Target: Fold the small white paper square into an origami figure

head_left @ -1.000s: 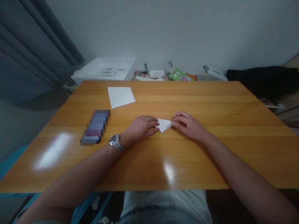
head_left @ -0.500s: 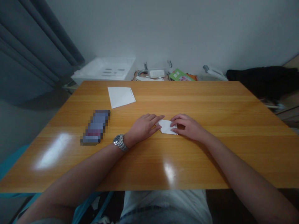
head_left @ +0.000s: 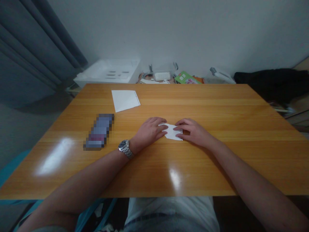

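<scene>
A small folded piece of white paper (head_left: 171,132) lies on the wooden table in front of me, with punched holes along its right edge. My left hand (head_left: 152,129) grips its left end, fingertips on top and the thumb at the near side. At the right end, my right hand (head_left: 193,131) holds the paper between the thumb, by the near corner, and the fingers, by the far edge. The fingers hide parts of both ends. A silver watch (head_left: 125,148) is on my left wrist.
A larger white sheet (head_left: 125,100) with a perforated edge lies at the table's far left. Nearer, a blurred-out phone-like object (head_left: 99,131) rests on the wooden table (head_left: 217,106). Behind the table stand a white foam tray (head_left: 108,72) and a green booklet (head_left: 185,77).
The folded paper has turned or shifted slightly left between my hands, and its holed edge now shows at the right. My left fingers have drawn back a little and rest over its left end.
</scene>
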Available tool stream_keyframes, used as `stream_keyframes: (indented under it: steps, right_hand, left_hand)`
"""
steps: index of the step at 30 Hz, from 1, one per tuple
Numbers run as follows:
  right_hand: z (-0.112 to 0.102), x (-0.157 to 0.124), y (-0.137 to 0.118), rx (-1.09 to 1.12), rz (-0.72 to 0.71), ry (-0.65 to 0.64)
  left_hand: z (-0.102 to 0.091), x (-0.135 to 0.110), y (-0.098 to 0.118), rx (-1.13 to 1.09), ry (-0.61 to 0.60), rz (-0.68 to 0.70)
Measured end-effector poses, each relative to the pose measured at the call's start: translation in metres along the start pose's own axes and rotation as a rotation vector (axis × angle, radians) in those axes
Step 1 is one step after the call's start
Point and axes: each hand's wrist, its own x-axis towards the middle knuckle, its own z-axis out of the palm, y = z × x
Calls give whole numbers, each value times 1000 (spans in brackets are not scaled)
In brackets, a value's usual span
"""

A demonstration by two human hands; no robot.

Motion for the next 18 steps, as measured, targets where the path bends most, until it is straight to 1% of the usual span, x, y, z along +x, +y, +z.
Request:
stream_keyframes:
  steps: [5, 10, 14, 18]
  right_hand:
    - [0, -2, 2, -37, -3, 15]
    - [-1, -4, 6, -87, 4, 32]
    - [-2, -3, 6, -118, -18, 36]
    - [-3, -2, -2, -138, -68, 20]
  left_hand:
    - [2, -6, -3, -22, -84, 19]
    - [-4, -12, -4, -67, -171, 76]
    - [-8, -14, -1, -27, -216, 85]
    - [-7, -18, -1, 12, -248, 84]
